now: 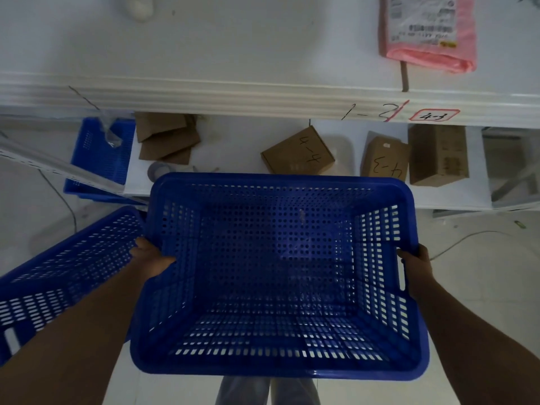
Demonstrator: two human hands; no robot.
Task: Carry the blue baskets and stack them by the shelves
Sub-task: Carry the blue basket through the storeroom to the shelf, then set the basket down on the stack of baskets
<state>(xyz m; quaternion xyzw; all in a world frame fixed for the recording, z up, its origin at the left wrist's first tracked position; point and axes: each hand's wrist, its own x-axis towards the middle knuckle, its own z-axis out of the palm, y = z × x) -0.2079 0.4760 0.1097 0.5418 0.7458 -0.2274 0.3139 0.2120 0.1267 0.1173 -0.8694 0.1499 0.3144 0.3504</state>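
Observation:
I hold an empty blue perforated basket (pixel 277 273) in front of me, above the floor and close to the white shelves (pixel 263 96). My left hand (pixel 150 258) grips its left rim. Its right side, by the handle slot, is held by my right hand (pixel 416 266). A second blue basket (pixel 64 270) lies on the floor at my left, touching the held one. A third blue basket (pixel 100 153) stands further back, beside the lower shelf.
The lower shelf board (pixel 233 147) carries several cardboard boxes (pixel 298 152), flat cardboard pieces (pixel 166 138) and a tape roll (pixel 156 171). A pink parcel (pixel 428 30) lies on the upper shelf. Thin cables (pixel 467 238) run over the pale floor.

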